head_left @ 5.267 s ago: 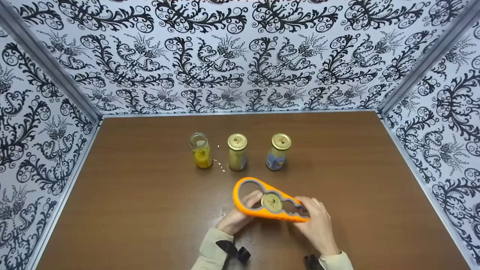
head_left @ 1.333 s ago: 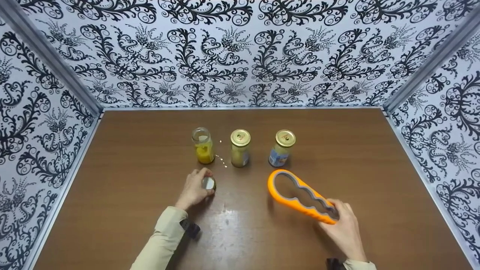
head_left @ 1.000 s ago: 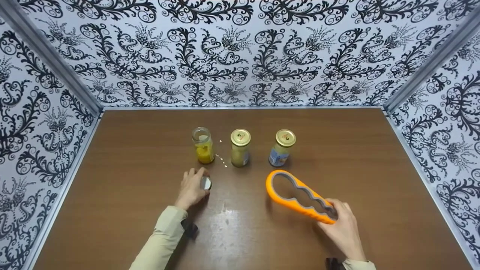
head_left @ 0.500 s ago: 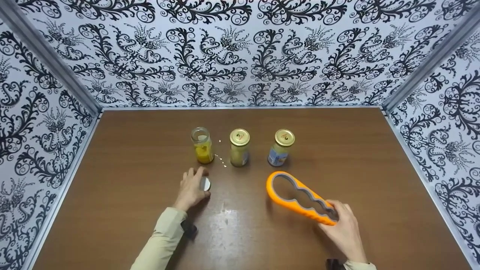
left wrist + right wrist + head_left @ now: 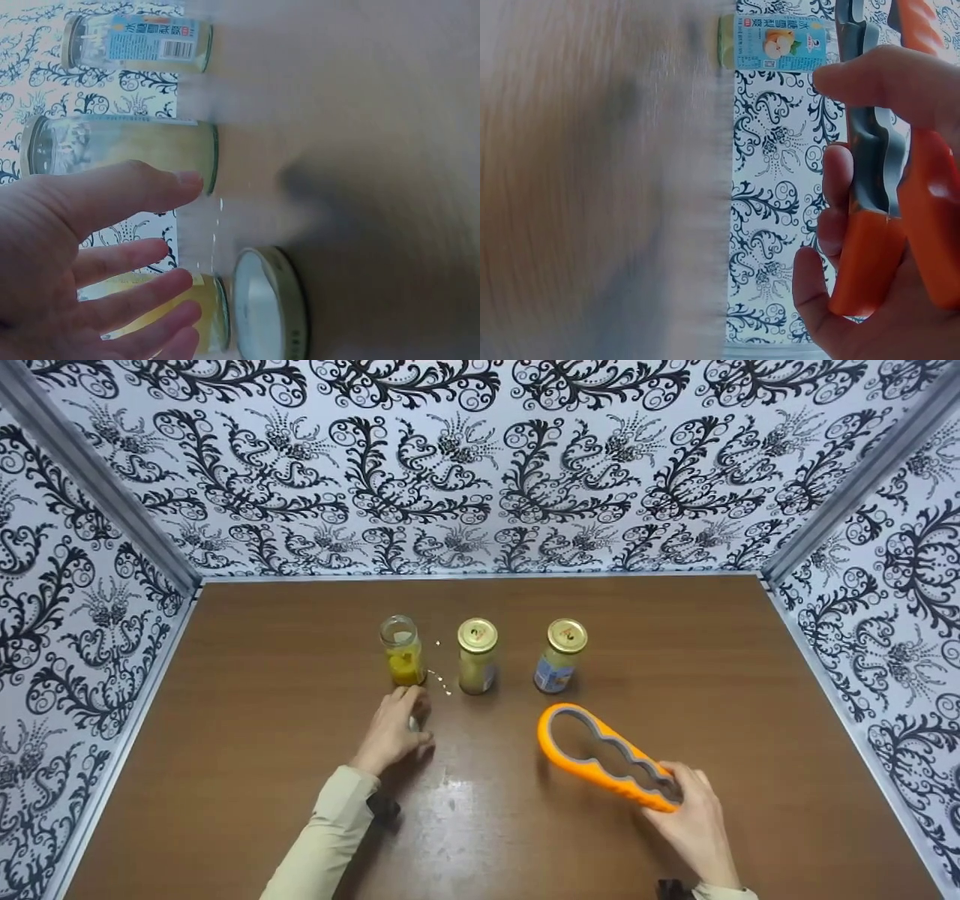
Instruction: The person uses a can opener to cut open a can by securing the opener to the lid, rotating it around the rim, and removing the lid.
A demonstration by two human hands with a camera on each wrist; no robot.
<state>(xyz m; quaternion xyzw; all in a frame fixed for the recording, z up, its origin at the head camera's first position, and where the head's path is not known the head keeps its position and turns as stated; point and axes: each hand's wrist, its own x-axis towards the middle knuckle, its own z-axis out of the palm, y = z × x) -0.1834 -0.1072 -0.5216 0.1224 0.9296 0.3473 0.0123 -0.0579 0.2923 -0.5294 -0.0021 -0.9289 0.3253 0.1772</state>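
Observation:
My left hand (image 5: 390, 730) is over the table with thumb and fingers spread, just above a gold jar lid (image 5: 289, 307). The lid lies with its white inside up, in front of an open jar (image 5: 406, 664) of yellow contents; the left wrist view shows the fingers apart from it. From the head view the hand covers most of the lid. My right hand (image 5: 696, 817) grips the narrow end of an orange jar opener (image 5: 581, 767) with grey scalloped inner edges. Its wide loop points to the far left, and nothing is inside it.
Two closed jars with gold lids stand to the right of the open one: a middle jar (image 5: 476, 667) and a right jar (image 5: 556, 671) with a blue label. White bits (image 5: 439, 681) lie between the left and middle jars. Patterned walls (image 5: 480, 472) enclose the brown table (image 5: 480, 840).
Earlier the gold lid sat within the opener, my left hand beside it. My left hand then carried it left to the table and has let go. The opener shifted right, still in my right hand.

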